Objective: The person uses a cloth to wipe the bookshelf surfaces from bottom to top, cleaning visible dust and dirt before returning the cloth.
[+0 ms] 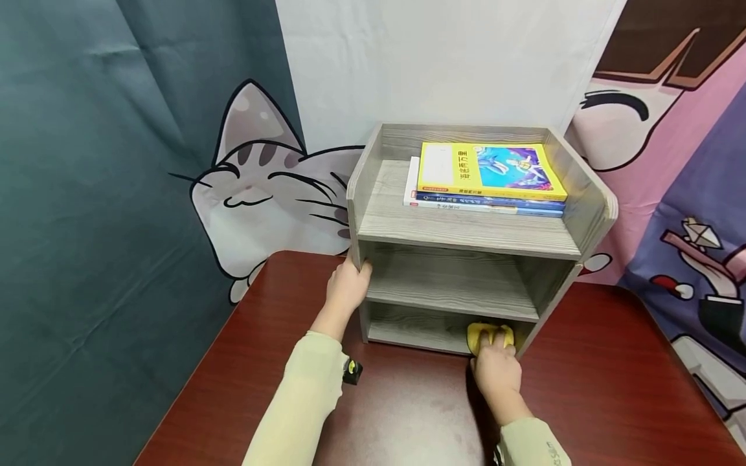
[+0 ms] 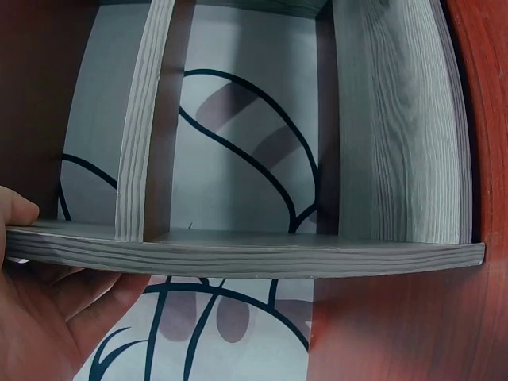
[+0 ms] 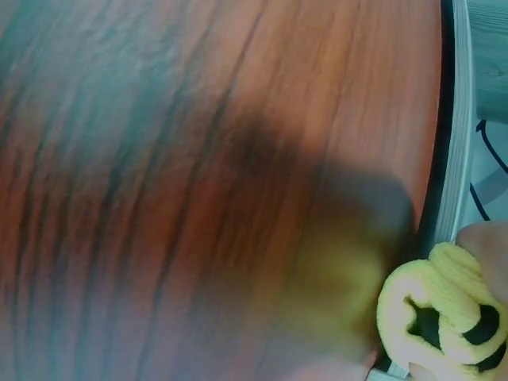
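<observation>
A grey wood-grain desktop shelf (image 1: 460, 241) stands on the table. My left hand (image 1: 348, 286) grips the front edge of its left side panel (image 2: 317, 259). In the left wrist view the thumb is on one face of that panel and the fingers are on the other. At the right end of the bottom compartment, my right hand (image 1: 498, 374) holds a folded yellow cloth (image 1: 474, 338) against the shelf. The right wrist view shows the bunched cloth (image 3: 405, 305) beside the shelf's front edge, with most of the hand out of frame.
Several books (image 1: 489, 171) lie stacked on the top shelf, a yellow one uppermost. The shelf rests on a glossy red-brown table (image 1: 402, 408). Behind it hang printed cloths, one with a cartoon cat (image 1: 256, 194). A small black device (image 1: 352, 371) is at the left sleeve.
</observation>
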`<state>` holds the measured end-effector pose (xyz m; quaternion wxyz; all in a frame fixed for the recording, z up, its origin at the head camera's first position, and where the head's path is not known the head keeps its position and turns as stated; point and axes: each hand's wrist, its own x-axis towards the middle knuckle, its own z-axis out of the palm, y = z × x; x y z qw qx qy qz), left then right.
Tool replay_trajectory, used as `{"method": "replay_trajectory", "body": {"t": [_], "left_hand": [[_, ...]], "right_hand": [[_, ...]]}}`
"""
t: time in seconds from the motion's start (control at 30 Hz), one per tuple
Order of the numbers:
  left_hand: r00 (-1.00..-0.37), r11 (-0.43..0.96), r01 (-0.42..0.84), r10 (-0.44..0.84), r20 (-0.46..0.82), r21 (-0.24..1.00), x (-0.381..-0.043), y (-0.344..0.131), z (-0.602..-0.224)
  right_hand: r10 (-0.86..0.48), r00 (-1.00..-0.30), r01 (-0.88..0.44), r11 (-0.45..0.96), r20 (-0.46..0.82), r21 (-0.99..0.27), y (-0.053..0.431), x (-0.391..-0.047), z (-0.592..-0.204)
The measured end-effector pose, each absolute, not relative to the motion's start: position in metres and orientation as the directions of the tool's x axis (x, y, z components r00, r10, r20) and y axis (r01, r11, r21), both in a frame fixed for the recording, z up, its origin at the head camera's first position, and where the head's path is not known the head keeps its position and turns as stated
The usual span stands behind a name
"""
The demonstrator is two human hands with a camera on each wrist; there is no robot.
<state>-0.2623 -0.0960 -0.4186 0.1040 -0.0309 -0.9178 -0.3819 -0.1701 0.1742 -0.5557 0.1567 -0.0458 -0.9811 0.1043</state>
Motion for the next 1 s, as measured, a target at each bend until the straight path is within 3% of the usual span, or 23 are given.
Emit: {"method": "replay_trajectory", "body": {"t": [0.33, 0.57, 0.83, 1.0], "left_hand": [[-0.975, 0.7, 0.133, -0.033, 0.218, 0.701, -0.262, -0.094, -0.416], [-0.976, 0.703, 0.12, -0.045, 0.213, 0.701, -0.261, -0.094, -0.418], [-0.97, 0.71, 0.146, -0.034, 0.24, 0.689, -0.263, -0.095, -0.419], [-0.968, 0.717, 0.158, -0.023, 0.25, 0.679, -0.263, -0.096, -0.419]], "right_hand": [[0.099, -0.941, 0.042, 0.983, 0.324, -0.179, 0.175, -0.186, -0.546], [0.061, -0.97, 0.024, 0.988, 0.235, -0.155, 0.174, -0.18, -0.551], [0.028, -0.949, -0.016, 0.991, 0.315, -0.137, 0.162, -0.181, -0.559], [0.031, -0.96, -0.012, 0.988, 0.279, -0.153, 0.155, -0.182, -0.558]]}}
